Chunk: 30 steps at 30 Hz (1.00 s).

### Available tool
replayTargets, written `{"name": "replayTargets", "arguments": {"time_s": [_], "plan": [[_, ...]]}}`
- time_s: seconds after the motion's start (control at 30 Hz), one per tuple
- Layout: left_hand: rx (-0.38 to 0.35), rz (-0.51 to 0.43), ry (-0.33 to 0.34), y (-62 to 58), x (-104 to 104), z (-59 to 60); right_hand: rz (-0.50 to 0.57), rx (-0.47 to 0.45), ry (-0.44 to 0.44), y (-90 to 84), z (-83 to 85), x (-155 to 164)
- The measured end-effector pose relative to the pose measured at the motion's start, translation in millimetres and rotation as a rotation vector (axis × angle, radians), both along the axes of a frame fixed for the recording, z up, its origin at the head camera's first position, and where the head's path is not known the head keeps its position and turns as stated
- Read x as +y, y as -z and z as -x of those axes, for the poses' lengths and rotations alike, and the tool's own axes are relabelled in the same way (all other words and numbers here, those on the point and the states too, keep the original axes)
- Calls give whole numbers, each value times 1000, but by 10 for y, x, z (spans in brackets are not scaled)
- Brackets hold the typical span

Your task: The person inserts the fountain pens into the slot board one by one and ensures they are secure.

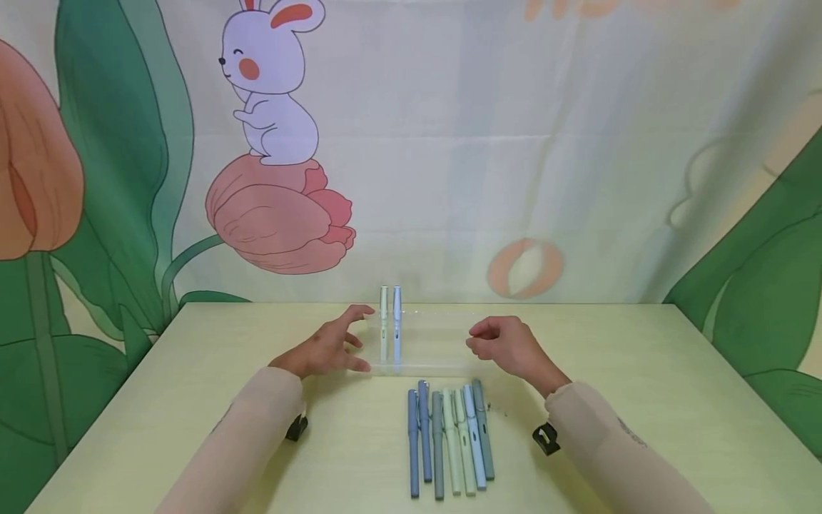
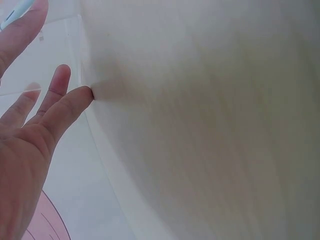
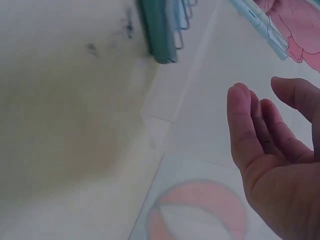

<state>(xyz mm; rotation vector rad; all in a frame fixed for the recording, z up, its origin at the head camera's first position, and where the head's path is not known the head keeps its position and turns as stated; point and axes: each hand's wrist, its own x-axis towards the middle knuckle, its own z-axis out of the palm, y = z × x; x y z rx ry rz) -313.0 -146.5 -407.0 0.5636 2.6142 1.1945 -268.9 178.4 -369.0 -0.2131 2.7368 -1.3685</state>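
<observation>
Both hands empty: left hand (image 1: 327,350) spread against the clear box (image 1: 427,346), right hand (image 1: 507,346) loosely curled beside it, pens (image 1: 449,439) lying nearby.

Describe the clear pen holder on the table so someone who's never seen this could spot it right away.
On the pale yellow-green table, look between the left hand and the right hand, just behind the row of seven capped pens lying flat. The transparent plastic pen holder sits there, nearly invisible; only it has two pens standing upright at its left end.
</observation>
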Motion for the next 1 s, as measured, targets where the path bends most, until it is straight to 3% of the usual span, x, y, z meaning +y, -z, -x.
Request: {"name": "replayTargets", "arguments": {"time_s": [0.3,0.6,1.0], "plan": [[0,7,-2,3,6,-4,-20,-43,28,161,-180,99],[12,1,15,-5,-24,5,14,-69,45,303,-208,91],[11,5,12,-3,-4,3,-95,-100,53,384,-217,29]]}}
